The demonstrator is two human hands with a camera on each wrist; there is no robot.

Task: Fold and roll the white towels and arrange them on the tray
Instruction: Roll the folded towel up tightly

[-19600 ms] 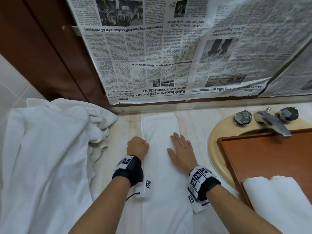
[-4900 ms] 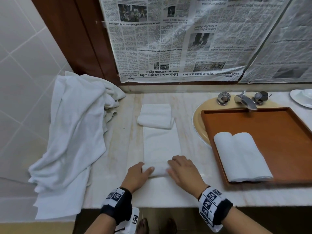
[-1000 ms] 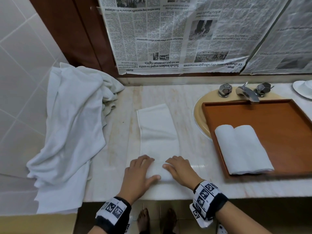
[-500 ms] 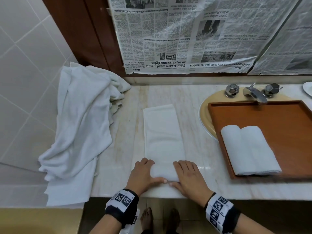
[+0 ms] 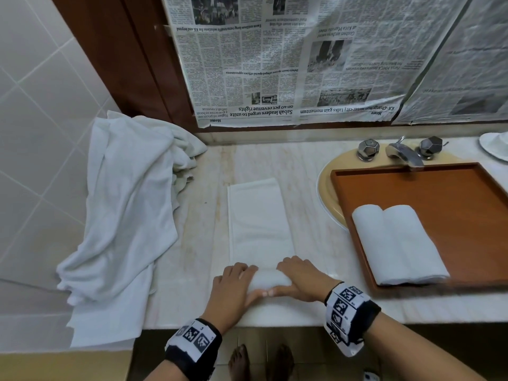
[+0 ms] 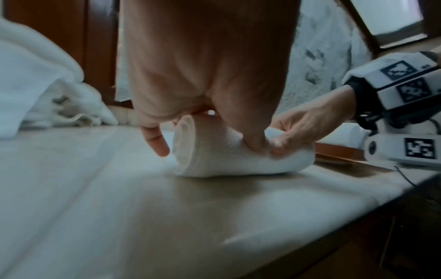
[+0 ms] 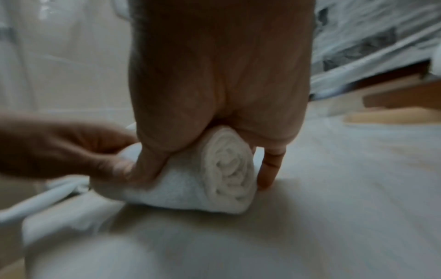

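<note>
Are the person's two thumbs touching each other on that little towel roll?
Touching. In the head view the thumb tips of the left hand and right hand meet at the near side of the towel roll; the wrist views are too blurred to confirm.

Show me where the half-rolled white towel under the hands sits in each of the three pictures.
Head: half-rolled towel low centre, between both hands, its flat tail running away from the person.
Left wrist: centre, spiral end facing left.
Right wrist: centre, spiral end facing the camera.
Shared landmark: the wooden tray, at right in every view.
</note>
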